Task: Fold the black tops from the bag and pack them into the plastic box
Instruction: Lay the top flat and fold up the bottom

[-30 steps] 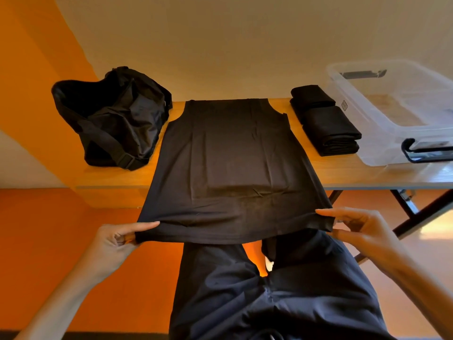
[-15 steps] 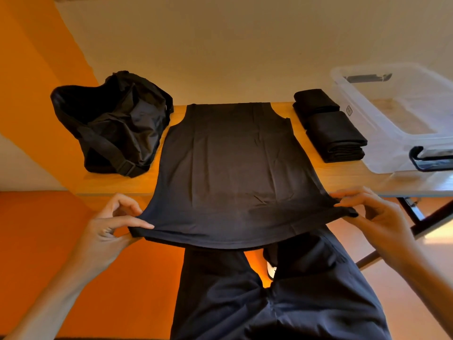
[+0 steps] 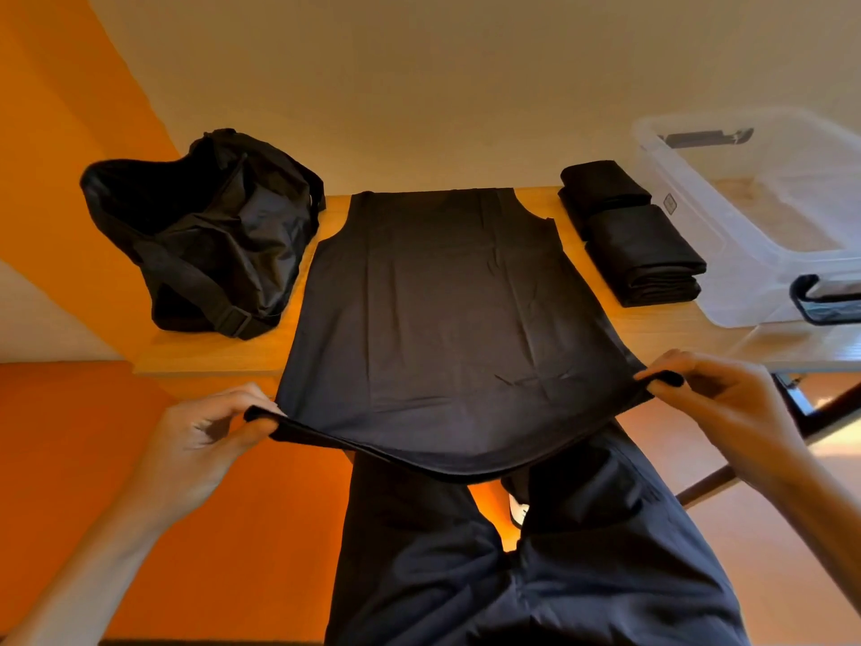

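**Soft black top, held by its two bottom corners**

A black sleeveless top (image 3: 447, 319) lies flat down the middle of the frame on the wooden table (image 3: 195, 354). Its shoulder straps point toward the wall and its hem hangs past the near table edge. The left hand (image 3: 205, 440), lower left, pinches the left hem corner between thumb and curled fingers. The right hand (image 3: 727, 403), at the right, pinches the other corner the same way. Between the two grips the hem sags in a shallow curve.

That sag and the fine creases across the cloth suggest a thin, light, limp fabric with no stiffness of its own. It should drape wherever it is unsupported and bunch if pulled from one side only. It looks matte rather than slick, so a fingertip pinch is likely enough, and there is nothing here to break. The corners seem the best places to hold, kept level and spread so the cloth stays taut for a clean fold.

The open black bag (image 3: 205, 235) slumps at the upper left. A stack of folded tops (image 3: 645, 254) sits just right of the spread top, beside the clear plastic box (image 3: 699, 226) at the upper right. No clothing shows inside the box.
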